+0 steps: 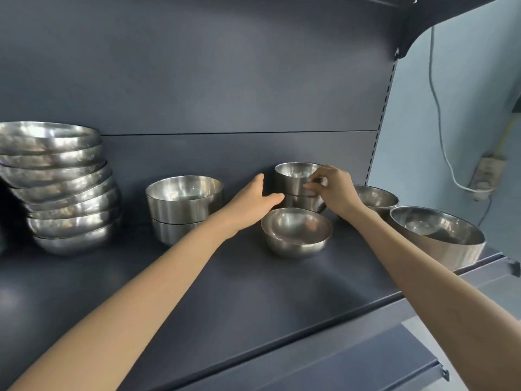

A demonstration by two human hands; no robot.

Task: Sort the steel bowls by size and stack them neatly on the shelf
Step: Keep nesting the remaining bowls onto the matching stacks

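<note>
Two bare forearms reach up from the bottom of the frame across the dark grey shelf (pixel 225 292). At centre, the right hand (pixel 334 190) has curled fingers and thumb pinching the right wall of the top small bowl (pixel 293 176), which sits upright on a second small bowl (pixel 306 203) against the back panel. The left hand (pixel 255 203) is just left of that pair, fingers straight and together, thumb spread wide toward the lower bowl; whether it touches cannot be told. It holds nothing.

Right in front of the pair sits a round bowl (pixel 296 232), open side up. Left of centre, a medium stack (pixel 183 198) of two straight-sided bowls stands square. At the far left, a tall stack (pixel 62 187) of wide bowls leans, rims tilted.

Over on the right, behind the right wrist, a shallow bowl (pixel 375 197) rests, and beside it a large bowl (pixel 437 235) sits by the shelf's front edge. A white cable (pixel 439 114) hangs down the pale blue wall at the upper right.
</note>
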